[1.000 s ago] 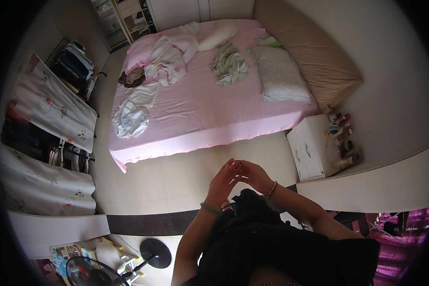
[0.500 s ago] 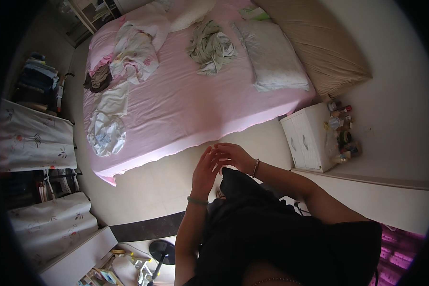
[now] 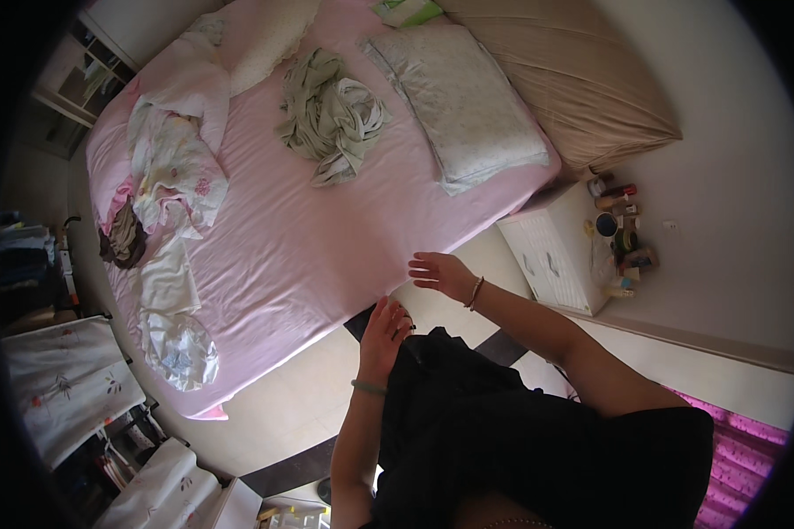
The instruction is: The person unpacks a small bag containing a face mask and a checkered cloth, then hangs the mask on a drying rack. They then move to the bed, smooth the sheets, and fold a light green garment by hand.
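My left hand (image 3: 383, 337) is raised in front of my body with its fingers apart and nothing in it. To its right, my right hand (image 3: 444, 275) is held out over the floor by the bed's near edge, fingers spread and holding nothing. Beyond both hands lies the bed with a pink sheet (image 3: 273, 264). On it rest a crumpled grey-green cloth (image 3: 331, 115), a pale pillow (image 3: 468, 106), a floral quilt (image 3: 176, 167) and a white bundle (image 3: 178, 351). A brown crumpled cloth (image 3: 125, 236) sits near the bed's left edge.
At the right stands a white bedside cabinet (image 3: 547, 256) topped with several bottles and jars (image 3: 625, 231). A brown padded headboard (image 3: 582, 79) rises behind the pillow. Shelving with a floral curtain (image 3: 71, 379) lines the left. A magenta curtain (image 3: 737, 458) hangs at lower right.
My hands have come apart; earlier their fingertips met. My view has turned and moved nearer the bed, so the bedding and cabinet appear shifted left.
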Tool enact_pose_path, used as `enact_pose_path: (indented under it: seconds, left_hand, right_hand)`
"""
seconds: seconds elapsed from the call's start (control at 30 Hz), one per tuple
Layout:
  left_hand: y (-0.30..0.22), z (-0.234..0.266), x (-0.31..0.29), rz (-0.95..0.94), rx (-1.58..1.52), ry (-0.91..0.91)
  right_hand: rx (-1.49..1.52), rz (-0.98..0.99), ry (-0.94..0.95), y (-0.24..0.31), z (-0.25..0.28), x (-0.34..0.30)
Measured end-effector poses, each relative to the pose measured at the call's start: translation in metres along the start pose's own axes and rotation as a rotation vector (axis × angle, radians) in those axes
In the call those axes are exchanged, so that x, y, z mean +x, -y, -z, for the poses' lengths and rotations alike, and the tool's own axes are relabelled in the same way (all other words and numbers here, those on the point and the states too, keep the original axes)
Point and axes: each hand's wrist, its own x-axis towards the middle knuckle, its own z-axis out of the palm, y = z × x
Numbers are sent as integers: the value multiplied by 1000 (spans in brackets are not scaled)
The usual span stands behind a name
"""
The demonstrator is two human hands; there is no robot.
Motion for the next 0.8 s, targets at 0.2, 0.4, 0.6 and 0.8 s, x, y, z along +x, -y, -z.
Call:
enact_pose_path:
  seconds: [0.2, 0.4, 0.6, 0.8]
  left_hand:
    - [-34, 20, 109, 106, 71, -50]
    - [-80, 32, 198, 114, 258, -155]
    - [-99, 28, 270, 119, 282, -167]
    - [-79, -59, 356, 193, 287, -44]
  right_hand:
    - [197, 105, -289, 44, 73, 108]
    - [273, 171, -564, 90, 126, 202]
    - [177, 213, -760, 149, 192, 258]
    - [711, 444, -96, 217, 187, 264]
